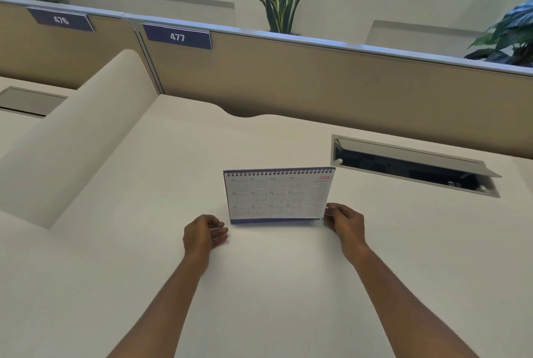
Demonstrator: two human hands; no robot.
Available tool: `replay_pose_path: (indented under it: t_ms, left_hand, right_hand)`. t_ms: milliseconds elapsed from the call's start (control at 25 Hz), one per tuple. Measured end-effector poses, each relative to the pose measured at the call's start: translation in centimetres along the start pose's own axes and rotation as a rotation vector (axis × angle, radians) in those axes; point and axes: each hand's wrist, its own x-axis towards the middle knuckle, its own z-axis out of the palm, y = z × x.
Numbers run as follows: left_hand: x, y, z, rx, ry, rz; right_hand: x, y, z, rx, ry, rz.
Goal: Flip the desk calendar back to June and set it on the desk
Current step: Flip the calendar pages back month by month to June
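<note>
A spiral-bound desk calendar stands upright on the white desk, its wire binding on top. The page facing me is a full-year 2026 overview with twelve small month grids, above a purple base strip. My right hand pinches the calendar's lower right corner. My left hand hovers just left of the lower left corner, fingers curled and slightly apart, a small gap away from the calendar and holding nothing.
An open cable hatch is sunk into the desk behind and right of the calendar. A rounded white divider slopes along the left. A tan partition with labels 476 and 477 closes the back; plants rise behind it.
</note>
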Motion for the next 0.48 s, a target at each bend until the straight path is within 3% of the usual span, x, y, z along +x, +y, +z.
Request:
replay_pose_path:
  t_ms: [280, 480]
  left_hand:
    - [-4.1, -0.8, 0.5, 0.153, -0.032, 0.293]
    - [-5.2, -1.0, 1.1, 0.202, 0.017, 0.332]
  right_hand:
    - [-3.6, -1.0, -0.8, -0.036, -0.025, -0.179]
    - [-5.1, -1.6, -0.7, -0.081, -0.04, -0.194]
